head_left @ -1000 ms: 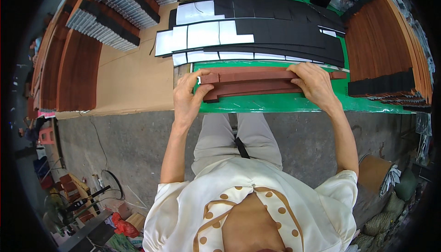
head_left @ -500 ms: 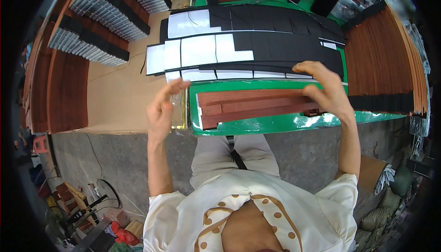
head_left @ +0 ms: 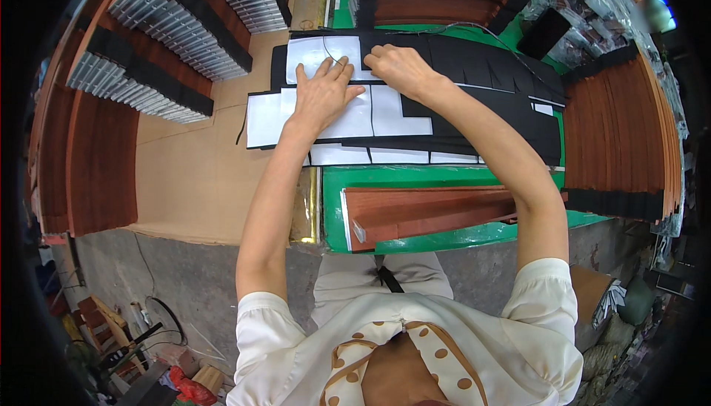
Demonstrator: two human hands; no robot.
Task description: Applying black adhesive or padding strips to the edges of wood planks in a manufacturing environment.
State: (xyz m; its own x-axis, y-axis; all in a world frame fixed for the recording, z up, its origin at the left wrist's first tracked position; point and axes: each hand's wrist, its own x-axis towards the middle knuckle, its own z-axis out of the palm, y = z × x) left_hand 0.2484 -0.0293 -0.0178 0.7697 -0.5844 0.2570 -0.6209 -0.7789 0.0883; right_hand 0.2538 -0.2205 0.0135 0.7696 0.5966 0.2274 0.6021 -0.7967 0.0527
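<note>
Bare hands, 2: left hand, right hand. White-sheet rows, 3: two partly under left hand, one below it. Silver-edged stacks, 3, leftward of left hand. Brown stack, 1, rightward of right hand. Black slab, 1, likewise rightward.

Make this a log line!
left hand: spread over white rectangular sheets; right hand: curled over flat black sheets; long reddish slats: on green tabletop

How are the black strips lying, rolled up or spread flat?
Spread flat: the black strips lie in long overlapping rows, white sections showing toward the left, and the left hand lies open over them.
</note>
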